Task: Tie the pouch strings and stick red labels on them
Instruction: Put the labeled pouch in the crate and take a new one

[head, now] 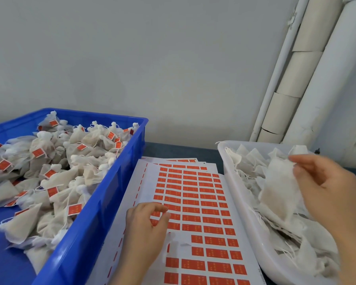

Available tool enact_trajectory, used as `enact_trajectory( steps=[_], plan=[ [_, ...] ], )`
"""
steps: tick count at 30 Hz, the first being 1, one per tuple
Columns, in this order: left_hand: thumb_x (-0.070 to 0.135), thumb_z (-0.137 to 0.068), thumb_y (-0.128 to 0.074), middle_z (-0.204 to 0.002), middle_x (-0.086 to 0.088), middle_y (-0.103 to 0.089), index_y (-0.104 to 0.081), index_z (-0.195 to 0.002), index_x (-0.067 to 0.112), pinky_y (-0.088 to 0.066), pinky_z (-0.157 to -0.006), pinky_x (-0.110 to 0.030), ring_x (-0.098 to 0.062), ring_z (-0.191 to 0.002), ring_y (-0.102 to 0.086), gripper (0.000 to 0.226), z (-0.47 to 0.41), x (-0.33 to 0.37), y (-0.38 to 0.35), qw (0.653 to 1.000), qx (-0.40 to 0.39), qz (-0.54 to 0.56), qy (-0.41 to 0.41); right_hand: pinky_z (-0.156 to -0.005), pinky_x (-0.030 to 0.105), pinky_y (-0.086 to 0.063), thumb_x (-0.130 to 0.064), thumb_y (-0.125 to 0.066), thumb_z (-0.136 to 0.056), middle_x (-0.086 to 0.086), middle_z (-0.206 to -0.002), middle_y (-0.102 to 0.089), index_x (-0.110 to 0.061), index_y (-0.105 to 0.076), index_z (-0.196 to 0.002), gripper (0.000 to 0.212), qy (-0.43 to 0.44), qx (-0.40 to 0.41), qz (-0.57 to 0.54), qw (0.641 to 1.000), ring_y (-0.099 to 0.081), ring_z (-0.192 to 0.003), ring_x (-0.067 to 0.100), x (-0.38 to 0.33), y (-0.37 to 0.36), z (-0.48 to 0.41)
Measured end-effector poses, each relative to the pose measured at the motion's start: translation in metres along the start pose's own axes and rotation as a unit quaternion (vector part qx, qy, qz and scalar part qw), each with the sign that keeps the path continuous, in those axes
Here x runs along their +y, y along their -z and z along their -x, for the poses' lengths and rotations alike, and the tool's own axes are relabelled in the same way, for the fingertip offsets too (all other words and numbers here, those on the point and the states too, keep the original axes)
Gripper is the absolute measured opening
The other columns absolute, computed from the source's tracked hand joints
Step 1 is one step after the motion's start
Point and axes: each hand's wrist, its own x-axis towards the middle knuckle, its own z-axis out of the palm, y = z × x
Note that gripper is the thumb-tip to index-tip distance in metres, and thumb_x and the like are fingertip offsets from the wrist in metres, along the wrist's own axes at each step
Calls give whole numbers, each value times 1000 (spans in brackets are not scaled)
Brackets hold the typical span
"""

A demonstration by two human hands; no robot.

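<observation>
Item 1, pouch (278, 186): white mesh, untied as far as I can see. It is lifted above the white tray (222, 149) at the right of my view and hangs down from its top edge.

Item 2, right hand (329, 188): I see the forefinger and thumb closed on the pouch's upper edge in a pinch. The other fingers are curled behind it.

Item 3, loose pouches (253, 159): a heap of flat white bags with trailing strings fills the white tray under and around the held one.

Item 4, label sheet (150, 177): white backing paper lies flat between the two containers, with more sheets under it. Red labels (212, 219) stand on it in rows, with bare gaps in the lower left part.

Item 5, left hand (146, 225): it rests over the sheet's left portion, fingers curled, tips down at the labels. I cannot tell whether it grips a label.

Item 6, blue crate (103, 202): it stands just left of the sheet. I count it full of tied pouches (55, 177), many carrying a red tag on the string.

Item 7, surroundings: a dark table (173, 150) carries everything. A pale wall (152, 58) stands behind, and white pipes (296, 89) run up the right corner.
</observation>
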Motion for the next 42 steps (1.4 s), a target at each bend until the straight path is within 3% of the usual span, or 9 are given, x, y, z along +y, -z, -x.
enact_trajectory(
  steps=[7,10,13,16,19,25,29,36,42],
  plan=[
    [57,-72,-58,-104,32,-43,-51,-97,43,-39,-79,-15,7,-84,-47,30,7,11,3,997,3,55,-61,-60,6,-47,-12,-67,-82,-19,-84,-70,-41,-65,-88,30,38,8,-223,974,-65,-73,-1,-40,-17,6],
    [74,-60,-59,-107,36,-53,-49,-107,46,-46,-64,-8,5,-91,-58,55,12,20,11,973,-72,207,-76,-61,10,-51,-23,-71,-72,-12,-81,-72,-40,-64,-90,26,44,-85,-281,955,-68,-72,3,-61,-38,24],
    [77,-36,-70,-108,20,-65,-54,-114,37,-55,-68,-19,-4,-99,-64,90,15,21,20,915,-172,359,-73,-67,13,-53,-23,-72,-73,-17,-80,-71,-39,-62,-91,26,30,-209,-244,947,-68,-77,0,-68,-72,49],
    [50,-45,-85,-92,10,-71,-70,-92,28,-52,-62,-13,-5,-87,-67,54,14,21,20,922,-140,355,-72,-79,22,-56,-19,-71,-78,-22,-83,-70,-39,-60,-90,27,7,-255,-200,946,-66,-84,-1,-60,-104,70],
    [21,-60,-76,-78,11,-73,-74,-76,24,-46,-55,-5,2,-79,-65,17,11,23,16,940,-98,324,-53,-83,22,-55,-21,-71,-79,-25,-85,-69,-44,-58,-87,27,-26,-238,-184,953,-65,-87,-3,-45,-121,80],
    [18,-63,-74,-68,23,-69,-71,-59,30,-45,-67,-17,-5,-82,-61,13,9,19,9,957,-83,277,4,-64,2,-47,-32,-71,-77,-28,-85,-60,-44,-54,-81,21,-78,-238,-136,959,-61,-81,-5,-25,-132,86],
    [20,-63,-74,-72,18,-70,-70,-70,19,-43,-62,-16,-7,-82,-63,8,7,17,8,958,-77,274,16,-66,3,-45,-50,-63,-74,-28,-79,-64,-41,-59,-77,11,-121,-287,-134,941,-62,-82,-5,-20,-132,86],
    [16,-89,-57,-96,19,-61,-63,-90,25,-39,-84,-21,-1,-90,-53,11,3,16,6,971,-73,228,-1,-56,8,-48,-27,-67,-82,-32,-73,-64,-33,-62,-76,10,-155,-287,-180,928,-63,-72,-6,-21,-128,85],
    [17,-70,-76,-73,22,-69,-71,-73,21,-36,-67,-7,-1,-85,-59,7,5,17,4,967,-103,232,-13,-65,11,-52,-27,-68,-83,-19,-69,-66,-28,-63,-74,10,-164,-265,-170,935,-64,-73,-2,-22,-131,90]
  ],
)
